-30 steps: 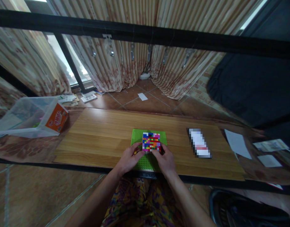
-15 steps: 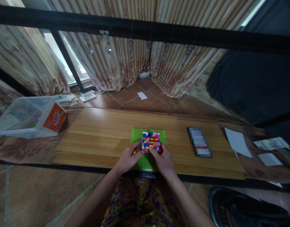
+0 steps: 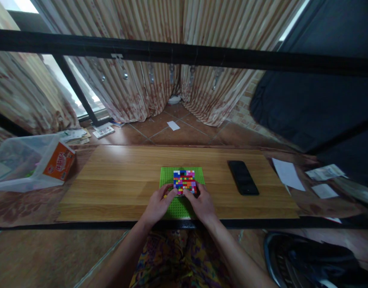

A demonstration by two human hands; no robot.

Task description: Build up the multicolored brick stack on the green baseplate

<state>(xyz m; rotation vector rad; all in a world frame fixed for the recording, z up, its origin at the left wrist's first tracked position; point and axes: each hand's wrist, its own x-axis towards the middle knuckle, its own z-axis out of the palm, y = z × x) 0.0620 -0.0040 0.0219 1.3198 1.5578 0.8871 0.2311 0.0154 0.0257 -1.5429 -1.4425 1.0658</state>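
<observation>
A block of small multicoloured toy bricks (image 3: 184, 180) lies over the middle of a green studded baseplate (image 3: 181, 212). My left hand (image 3: 160, 203) grips its near left corner, thumb on the front edge and fingers curled along the side. Gripping the near right side is my right hand (image 3: 202, 203), its thumb also pressed at the front edge. The two thumbs are close together but apart. A speck of yellow, perhaps a brick, shows beside my left fingers. My hands hide the block's lower corners, and I cannot tell whether it is fixed to the baseplate.
Under the baseplate is a wooden board (image 3: 118, 184). A black phone (image 3: 243, 177) lies on it to the right. A clear plastic bin (image 3: 25, 160) with an orange label stands at the left. White paper (image 3: 288, 173) lies right of the board. A dark bar (image 3: 184, 54) crosses beyond.
The phone's screen was lit and is now dark. My view has shifted slightly, so everything sits a little further left. Both hands keep their hold on the brick block.
</observation>
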